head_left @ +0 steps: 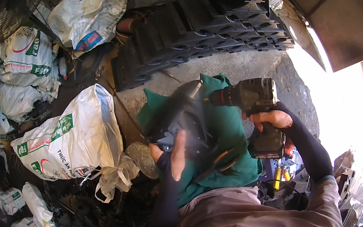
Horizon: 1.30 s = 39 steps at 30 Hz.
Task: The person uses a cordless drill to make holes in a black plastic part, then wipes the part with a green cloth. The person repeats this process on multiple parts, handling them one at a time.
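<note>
My right hand (272,118) is wrapped round the grip of a dark cordless drill (246,94), held level with its bit pointing left. Close to the bit tip is a dark, motion-blurred plastic-looking part (188,124), whose exact kind I cannot make out. My left hand (179,156) is at the near side of this part, smeared by motion, so its grip is unclear. A second patch of skin shows just left of it, beside a dark cuff. Under the part, a green cloth (234,138) covers my lap area.
Dark, ribbed panels (196,26) are stacked at the back. A white woven sack (77,136) lies to the left, with more sacks (26,66) behind it. Yellow-handled screwdrivers (277,177) stand near my right side. Dark loose parts (97,210) cover the lower left.
</note>
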Each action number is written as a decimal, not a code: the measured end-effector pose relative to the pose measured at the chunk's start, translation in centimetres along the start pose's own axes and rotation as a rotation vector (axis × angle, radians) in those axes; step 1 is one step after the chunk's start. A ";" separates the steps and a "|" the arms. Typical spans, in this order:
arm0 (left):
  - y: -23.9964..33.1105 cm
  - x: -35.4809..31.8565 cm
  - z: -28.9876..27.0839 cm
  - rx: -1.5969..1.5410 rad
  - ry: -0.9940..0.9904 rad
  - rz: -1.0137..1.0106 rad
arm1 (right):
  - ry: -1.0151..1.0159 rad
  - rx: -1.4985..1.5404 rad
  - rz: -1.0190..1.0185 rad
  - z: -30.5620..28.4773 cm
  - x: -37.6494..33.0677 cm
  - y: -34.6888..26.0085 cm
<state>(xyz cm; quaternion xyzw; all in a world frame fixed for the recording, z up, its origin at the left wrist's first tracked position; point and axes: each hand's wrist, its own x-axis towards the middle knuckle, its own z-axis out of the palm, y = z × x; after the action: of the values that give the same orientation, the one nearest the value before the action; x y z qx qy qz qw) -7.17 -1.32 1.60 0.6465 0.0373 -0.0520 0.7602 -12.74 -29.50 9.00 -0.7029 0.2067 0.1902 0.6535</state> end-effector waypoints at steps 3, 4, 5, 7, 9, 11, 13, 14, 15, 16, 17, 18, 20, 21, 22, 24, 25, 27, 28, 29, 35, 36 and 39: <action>-0.4 0.2 0.1 0.002 0.008 0.004 | -0.055 0.035 -0.067 -0.3 0.4 -0.1; -0.4 0.2 0.1 0.008 0.007 0.015 | -0.049 0.034 -0.042 -0.3 0.5 0.0; -0.5 0.3 0.1 -0.003 -0.001 0.036 | -0.044 0.045 -0.044 -0.3 0.6 0.0; -0.6 0.3 0.0 0.015 -0.003 0.022 | -0.053 0.038 -0.039 -0.3 0.9 -0.1; -0.5 0.3 -0.1 0.024 -0.008 0.035 | -0.056 -0.025 0.009 -0.3 1.3 -0.2; -0.4 0.4 -0.1 0.043 -0.011 0.060 | -0.133 -0.021 -0.019 -0.2 1.5 -0.4; -0.3 0.5 -0.1 0.110 -0.043 0.035 | -0.126 -0.045 -0.026 0.0 1.6 -0.4; -0.2 0.5 -0.1 0.140 -0.058 0.021 | -0.096 -0.060 -0.034 0.1 1.6 -0.3; -0.2 0.5 0.0 0.139 -0.042 0.022 | -0.059 -0.068 -0.048 0.1 1.6 -0.3; -0.1 0.6 0.2 0.142 -0.030 0.029 | -0.076 -0.059 -0.044 0.1 1.6 -0.2; 0.0 0.6 0.3 0.141 -0.031 0.062 | -0.093 -0.049 -0.041 0.1 1.6 -0.2; 0.0 0.7 0.3 0.121 -0.027 0.068 | -0.115 -0.024 -0.073 -0.1 1.6 -0.2; -0.1 0.6 0.3 0.045 -0.030 0.120 | -0.082 0.004 -0.029 -0.2 1.0 0.0; -0.2 0.6 0.2 0.087 -0.019 0.090 | -0.076 0.006 -0.015 -0.3 0.5 0.1; -0.4 0.5 0.1 0.107 -0.011 0.056 | -0.042 -0.018 0.037 -0.3 -0.3 0.2; -0.6 0.4 0.0 0.120 -0.007 0.047 | -0.113 0.056 -0.013 -0.1 -1.5 0.5; -0.7 0.4 -0.1 0.114 -0.008 0.071 | -0.148 0.106 -0.034 0.1 -2.3 0.6; -0.7 0.4 -0.2 0.126 -0.020 0.083 | -0.194 0.166 -0.075 0.6 -3.3 0.8; -0.7 0.4 -0.2 0.144 -0.027 0.072 | -0.207 0.146 -0.062 0.8 -3.6 0.8; -0.6 0.3 -0.2 0.138 -0.026 0.074 | -0.221 0.107 -0.043 1.0 -3.7 0.8; 0.0 -0.2 0.2 0.178 0.060 0.105 | -0.272 0.094 -0.005 2.1 -3.2 0.5; 0.0 -0.3 0.1 0.182 0.051 0.099 | -0.261 0.115 -0.004 2.3 -3.2 0.6; -0.1 -0.1 0.0 0.179 0.035 0.103 | -0.259 0.156 -0.031 2.8 -2.9 0.5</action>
<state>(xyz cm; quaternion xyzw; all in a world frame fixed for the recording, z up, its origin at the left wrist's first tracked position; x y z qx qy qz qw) -7.30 -1.31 1.57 0.7139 0.0128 -0.0047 0.7001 -15.45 -26.66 9.89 -0.6225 0.1240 0.2526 0.7303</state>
